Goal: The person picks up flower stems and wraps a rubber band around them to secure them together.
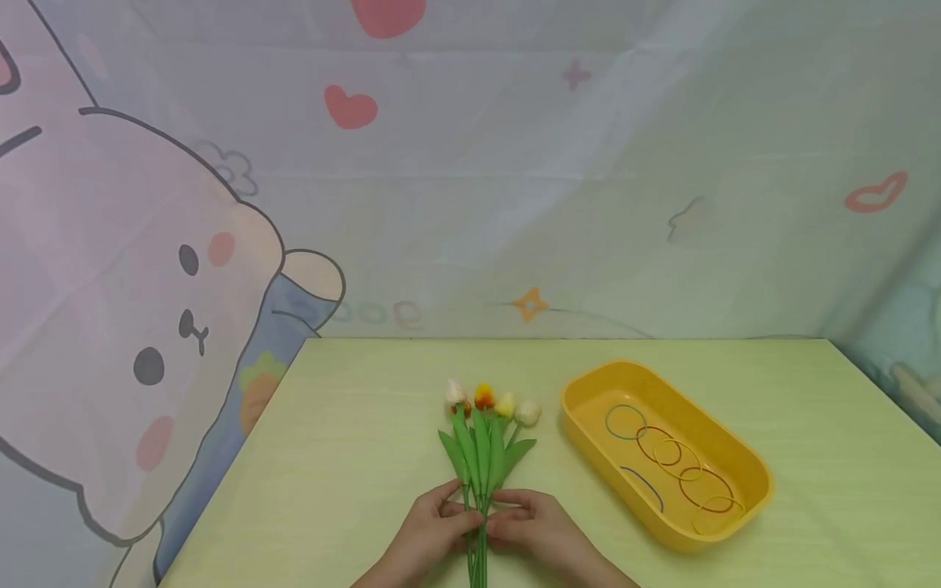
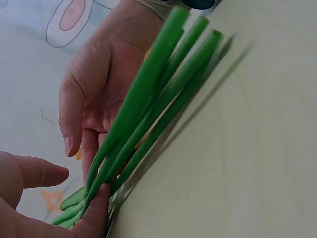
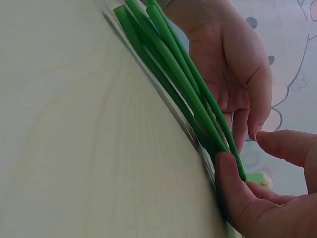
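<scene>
A bunch of tulips (image 1: pixel 481 449) with green leaves and smooth green stems, seemingly artificial, stands out before me at the table's near side. Its heads are white, yellow and orange-red and point away from me. From the left, my left hand (image 1: pixel 434 527) holds the stems just below the leaves, its thumb lying across them. My right hand (image 1: pixel 540 527) holds the same stems (image 3: pixel 185 79) from the right, fingers bent around them. In the left wrist view the loose stem ends (image 2: pixel 173 64) fan out slightly close above the tabletop. The flower heads are mostly hidden in both wrist views.
To the right of the flowers sits a yellow plastic basin (image 1: pixel 588 445) with rounded corners, set at a slant. Several thin bands, green, red, yellow and blue, lie on its floor. Behind the pale wooden table (image 1: pixel 382 376) hangs a cloth backdrop (image 1: pixel 470 220) with a cartoon rabbit.
</scene>
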`<state>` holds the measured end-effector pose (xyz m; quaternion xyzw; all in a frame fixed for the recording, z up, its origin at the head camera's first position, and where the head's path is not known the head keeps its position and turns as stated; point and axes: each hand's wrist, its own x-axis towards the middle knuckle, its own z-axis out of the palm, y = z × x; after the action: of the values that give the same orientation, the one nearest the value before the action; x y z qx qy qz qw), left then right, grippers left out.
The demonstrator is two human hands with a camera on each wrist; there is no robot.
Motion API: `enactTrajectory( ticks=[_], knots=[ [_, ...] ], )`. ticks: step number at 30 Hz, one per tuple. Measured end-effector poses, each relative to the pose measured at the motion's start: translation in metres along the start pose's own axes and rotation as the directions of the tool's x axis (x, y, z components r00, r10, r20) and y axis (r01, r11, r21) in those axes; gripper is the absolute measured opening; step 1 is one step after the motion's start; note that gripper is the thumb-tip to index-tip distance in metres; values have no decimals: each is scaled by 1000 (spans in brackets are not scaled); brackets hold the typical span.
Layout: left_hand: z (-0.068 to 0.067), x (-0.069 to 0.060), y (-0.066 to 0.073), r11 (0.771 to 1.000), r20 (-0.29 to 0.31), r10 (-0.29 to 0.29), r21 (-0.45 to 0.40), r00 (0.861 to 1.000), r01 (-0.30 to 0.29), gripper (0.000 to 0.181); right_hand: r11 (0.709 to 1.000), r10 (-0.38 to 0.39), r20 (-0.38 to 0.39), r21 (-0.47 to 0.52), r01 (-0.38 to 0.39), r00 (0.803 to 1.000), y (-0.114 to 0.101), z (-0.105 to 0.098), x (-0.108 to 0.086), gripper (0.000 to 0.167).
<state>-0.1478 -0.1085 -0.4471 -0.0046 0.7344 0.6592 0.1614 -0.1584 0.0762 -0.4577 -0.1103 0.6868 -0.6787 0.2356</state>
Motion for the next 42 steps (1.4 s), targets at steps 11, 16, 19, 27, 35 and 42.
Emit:
enactTrajectory(
  ticks=[11, 16, 19, 27, 35, 42],
  knots=[
    [1, 3, -3, 1000, -7, -10, 16, 1000, 10, 75, 995, -3, -26, -98, 1, 1000, 1, 3, 0, 59],
    [0, 2, -6, 1000, -9, 18, 14, 1000, -18, 74, 993, -26, -35, -115, 21, 999, 2, 4, -1, 59],
    [0, 3, -8, 1000, -9, 25, 15, 1000, -25, 74, 992, -47, -36, -121, 42, 998, 3, 4, -2, 58],
    [2, 1, -9, 1000, 7, 24, -14, 1000, -24, 77, 989, -43, -44, -146, 36, 998, 0, 7, -2, 59],
    [7, 2, -11, 998, -23, 28, -52, 999, -30, 77, 990, -40, -41, -138, 34, 998, -1, 9, -3, 60],
    [9, 0, -11, 993, -51, 54, -102, 997, -59, 76, 987, -77, -42, -147, 70, 996, -5, 10, -5, 61]
  ],
)
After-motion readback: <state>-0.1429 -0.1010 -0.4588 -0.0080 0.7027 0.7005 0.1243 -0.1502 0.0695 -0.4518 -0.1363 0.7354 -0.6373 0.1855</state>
